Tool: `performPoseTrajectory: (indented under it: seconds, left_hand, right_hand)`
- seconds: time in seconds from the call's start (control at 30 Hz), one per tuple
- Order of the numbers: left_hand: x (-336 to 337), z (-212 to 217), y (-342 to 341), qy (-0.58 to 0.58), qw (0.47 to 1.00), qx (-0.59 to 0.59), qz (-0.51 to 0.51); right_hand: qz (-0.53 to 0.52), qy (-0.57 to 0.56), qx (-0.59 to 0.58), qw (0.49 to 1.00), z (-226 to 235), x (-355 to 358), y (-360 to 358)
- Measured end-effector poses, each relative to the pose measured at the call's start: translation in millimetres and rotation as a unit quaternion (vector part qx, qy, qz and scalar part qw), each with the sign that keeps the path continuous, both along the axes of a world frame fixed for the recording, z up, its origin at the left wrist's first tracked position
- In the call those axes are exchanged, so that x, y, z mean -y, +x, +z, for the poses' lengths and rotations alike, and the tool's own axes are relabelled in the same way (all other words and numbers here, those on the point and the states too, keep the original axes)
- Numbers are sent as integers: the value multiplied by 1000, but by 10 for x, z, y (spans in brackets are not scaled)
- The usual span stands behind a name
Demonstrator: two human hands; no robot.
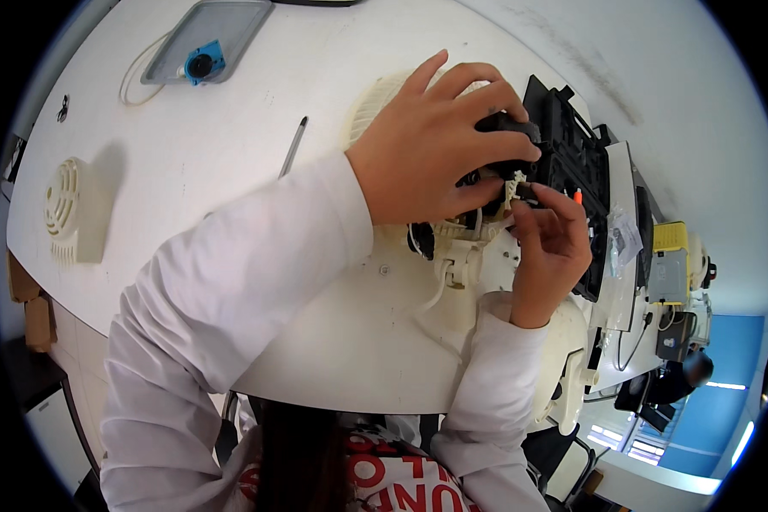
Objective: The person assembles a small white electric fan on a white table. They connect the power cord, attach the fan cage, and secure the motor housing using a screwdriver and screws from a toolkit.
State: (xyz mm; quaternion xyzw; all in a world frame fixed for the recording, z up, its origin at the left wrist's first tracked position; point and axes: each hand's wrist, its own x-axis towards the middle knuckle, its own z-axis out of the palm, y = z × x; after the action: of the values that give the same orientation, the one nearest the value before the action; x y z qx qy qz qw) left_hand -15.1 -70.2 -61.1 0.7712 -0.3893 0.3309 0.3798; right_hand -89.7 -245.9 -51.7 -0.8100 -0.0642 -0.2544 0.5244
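Observation:
My left hand [444, 141] reaches across and grips a black, rounded fan motor [510, 136], fingers curled over its top and thumb underneath. Below that thumb, my right hand [550, 243] pinches a small dark piece [527, 193] between thumb and fingers. The piece is against a cream toothed part [514, 183] on the motor; whether it is joined there I cannot tell. A cream fan neck [463, 260] with wires and a black fitting [421, 239] lies just under my hands. Behind my left hand shows a cream fan grille [371, 107], partly covered.
An open black tool case [584, 162] lies right of my hands. A cream fan base [572, 384] sits by my right forearm. A pen [294, 145], a cream slotted cover [77, 209] and a grey tray [239, 26] with a blue part [205, 62] are on the left. A person [683, 380] sits far right.

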Motion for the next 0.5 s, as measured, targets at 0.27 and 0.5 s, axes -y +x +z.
performPoseTrajectory:
  seconds: [0.27, 0.5]
  left_hand:
    - [-14, -24, 31, 2, 1000, 23, 4]
    - [-19, -55, 8, 3, 997, 58, 50]
  right_hand:
    - [84, 48, -73, 993, 135, 104, 79]
    - [73, -51, -111, 990, 158, -32, 72]
